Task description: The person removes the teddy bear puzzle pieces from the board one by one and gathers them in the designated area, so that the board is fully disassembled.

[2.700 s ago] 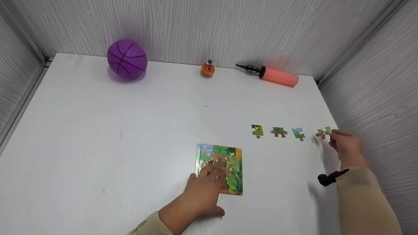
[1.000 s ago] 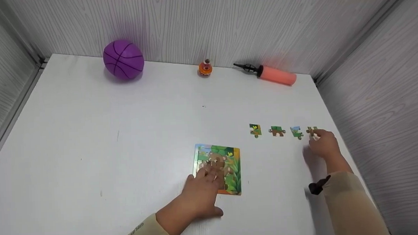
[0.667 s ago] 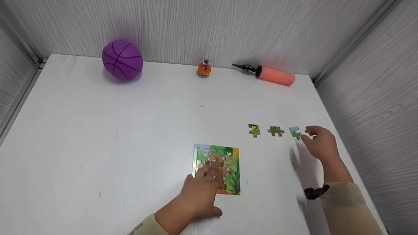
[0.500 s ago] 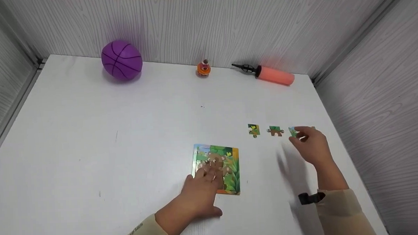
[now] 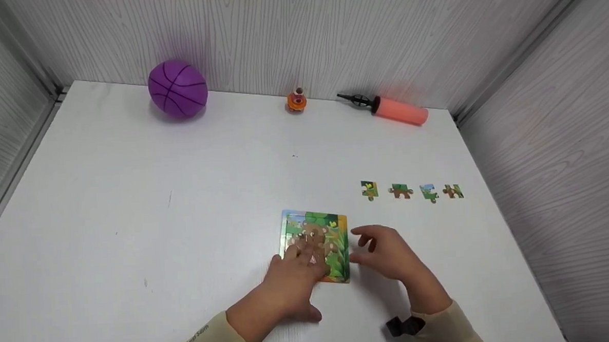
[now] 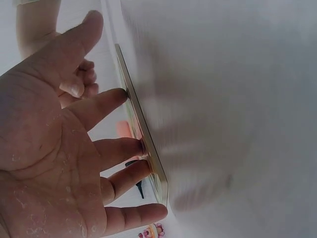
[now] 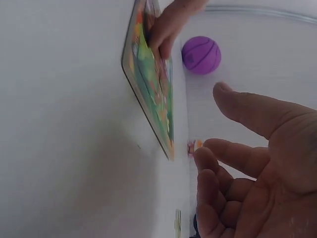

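Note:
A square bear jigsaw puzzle (image 5: 338, 241) lies in its tray in front of me. My left hand (image 5: 293, 282) rests on its lower left part with fingers spread. In the left wrist view, the fingertips of that hand touch the puzzle along the tray's edge (image 6: 143, 129). Just off the puzzle's right side hovers my right hand (image 5: 382, 250), fingers loosely bent and thumb apart. The right wrist view shows that hand (image 7: 257, 148) holding nothing. Up and to the right lie several loose jigsaw pieces in a row, from a yellow-bird piece (image 5: 371, 187) to a brown one (image 5: 453, 191).
Along the back wall stand a purple ball (image 5: 177, 89), a small orange toy figure (image 5: 297, 101) and a coral hand pump (image 5: 399, 110) with a black nozzle. Grey wood-grain panels enclose the white table (image 5: 207, 185) at the back and sides.
My right hand has put the brown jigsaw piece down at the row's right end and let go. It has then moved left and nearer, to beside the puzzle. The left hand has barely moved.

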`<state>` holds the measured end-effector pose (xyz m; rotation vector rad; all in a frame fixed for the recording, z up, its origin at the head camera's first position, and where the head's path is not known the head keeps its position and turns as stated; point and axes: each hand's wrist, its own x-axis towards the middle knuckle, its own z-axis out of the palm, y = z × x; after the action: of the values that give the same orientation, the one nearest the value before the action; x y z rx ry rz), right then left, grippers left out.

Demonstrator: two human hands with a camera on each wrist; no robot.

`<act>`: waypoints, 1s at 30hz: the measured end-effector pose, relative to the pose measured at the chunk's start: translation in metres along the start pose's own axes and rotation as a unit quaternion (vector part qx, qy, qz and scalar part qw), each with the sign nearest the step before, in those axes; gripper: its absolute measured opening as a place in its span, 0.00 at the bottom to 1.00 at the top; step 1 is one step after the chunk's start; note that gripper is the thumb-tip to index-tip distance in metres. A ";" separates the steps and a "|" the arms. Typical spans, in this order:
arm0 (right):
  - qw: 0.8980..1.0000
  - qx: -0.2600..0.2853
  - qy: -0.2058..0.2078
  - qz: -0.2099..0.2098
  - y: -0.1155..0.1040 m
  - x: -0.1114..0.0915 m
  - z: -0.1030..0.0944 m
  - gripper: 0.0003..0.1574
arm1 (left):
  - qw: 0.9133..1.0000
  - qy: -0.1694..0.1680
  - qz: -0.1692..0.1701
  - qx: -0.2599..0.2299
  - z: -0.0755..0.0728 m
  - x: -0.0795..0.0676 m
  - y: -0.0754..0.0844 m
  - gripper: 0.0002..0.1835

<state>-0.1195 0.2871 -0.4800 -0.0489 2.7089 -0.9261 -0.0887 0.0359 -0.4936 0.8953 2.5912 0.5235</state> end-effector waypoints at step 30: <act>0.994 -0.104 -0.036 0.028 -0.022 -0.008 0.041 0.20 | 0.999 0.002 -0.015 0.032 0.001 0.003 0.003 0.55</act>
<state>-0.1018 0.2467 -0.4955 -0.0477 2.7132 -0.6114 -0.0886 0.0401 -0.4932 0.8760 2.6338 0.4362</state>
